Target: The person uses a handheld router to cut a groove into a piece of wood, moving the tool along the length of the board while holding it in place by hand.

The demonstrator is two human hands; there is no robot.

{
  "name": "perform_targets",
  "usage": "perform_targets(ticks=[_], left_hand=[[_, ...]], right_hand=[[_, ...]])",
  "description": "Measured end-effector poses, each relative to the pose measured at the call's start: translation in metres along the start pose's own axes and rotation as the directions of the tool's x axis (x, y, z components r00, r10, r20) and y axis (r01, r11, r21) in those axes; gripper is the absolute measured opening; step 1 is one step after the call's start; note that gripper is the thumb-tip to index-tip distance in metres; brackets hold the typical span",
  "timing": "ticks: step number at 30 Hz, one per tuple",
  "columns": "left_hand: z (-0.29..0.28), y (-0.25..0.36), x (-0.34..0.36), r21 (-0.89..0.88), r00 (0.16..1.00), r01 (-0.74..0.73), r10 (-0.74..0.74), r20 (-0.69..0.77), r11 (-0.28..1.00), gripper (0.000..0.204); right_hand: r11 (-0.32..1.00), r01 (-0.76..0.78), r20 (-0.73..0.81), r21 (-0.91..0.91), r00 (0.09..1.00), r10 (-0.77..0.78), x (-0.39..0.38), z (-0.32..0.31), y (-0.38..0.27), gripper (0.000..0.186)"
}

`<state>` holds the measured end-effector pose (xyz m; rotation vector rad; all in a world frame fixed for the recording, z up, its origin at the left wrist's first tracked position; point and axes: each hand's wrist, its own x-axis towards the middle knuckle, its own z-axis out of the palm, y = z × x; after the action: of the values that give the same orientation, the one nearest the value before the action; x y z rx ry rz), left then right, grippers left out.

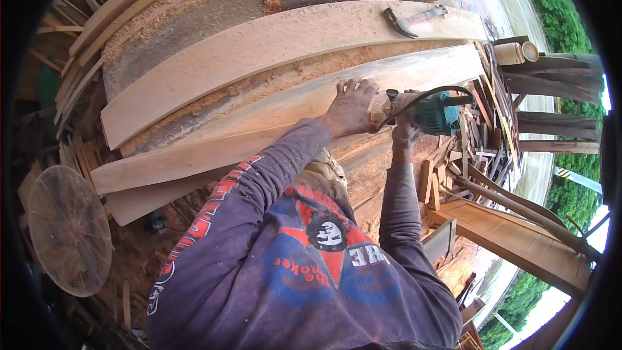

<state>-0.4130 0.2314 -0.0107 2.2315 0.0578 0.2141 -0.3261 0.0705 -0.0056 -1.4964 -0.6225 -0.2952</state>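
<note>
My left hand (351, 105) lies on a long, pale curved plank (427, 68), fingers slightly apart and bent, beside the front of a teal corded power tool (435, 111). My right hand (405, 124) is closed round that tool's body at the plank's near edge; the cord loops over it. Farther back, a second curved board (214, 71) runs parallel, with a hammer (403, 26) lying on its right part. Shavings cover the gap between the boards.
Stacked strips (97, 32) stand at upper left, a mesh-guarded fan (68, 233) at lower left. Cream containers (512, 53) and dark timbers (544, 78) are at right, above scrap wood (473, 149). A wooden panel (518, 236) leans at lower right.
</note>
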Motion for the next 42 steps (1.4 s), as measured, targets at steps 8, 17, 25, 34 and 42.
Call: perform_targets(ticks=[8, 17, 25, 34, 42], left_hand=[[-0.022, -0.007, -0.031, 0.068, 0.998, 0.066, -0.065, -0.016, 0.996, 0.095], [0.025, 0.007, 0.015, 0.051, 0.999, -0.038, 0.038, -0.001, 0.998, 0.1], [0.042, 0.017, 0.027, 0.092, 0.996, -0.014, 0.022, -0.092, 0.996, 0.092], [0.025, 0.024, -0.024, 0.317, 0.976, 0.135, -0.071, -0.206, 0.939, 0.085], [-0.034, -0.021, -0.127, 0.516, 0.963, 0.265, -0.252, -0.096, 0.815, 0.068]], right_hand=[[0.976, -0.082, 0.173, -0.2, 0.978, 0.118, -0.026, 0.026, -0.014, 0.057], [0.984, -0.066, 0.146, -0.165, 0.985, 0.091, 0.011, -0.025, 0.002, 0.04], [0.99, -0.077, 0.321, -0.121, 0.941, 0.112, 0.034, -0.044, 0.008, 0.053], [0.937, -0.214, 0.453, -0.278, 0.831, 0.324, 0.042, -0.059, -0.001, 0.057], [0.957, -0.108, 0.423, -0.268, 0.88, 0.217, 0.054, -0.065, 0.002, 0.062]])
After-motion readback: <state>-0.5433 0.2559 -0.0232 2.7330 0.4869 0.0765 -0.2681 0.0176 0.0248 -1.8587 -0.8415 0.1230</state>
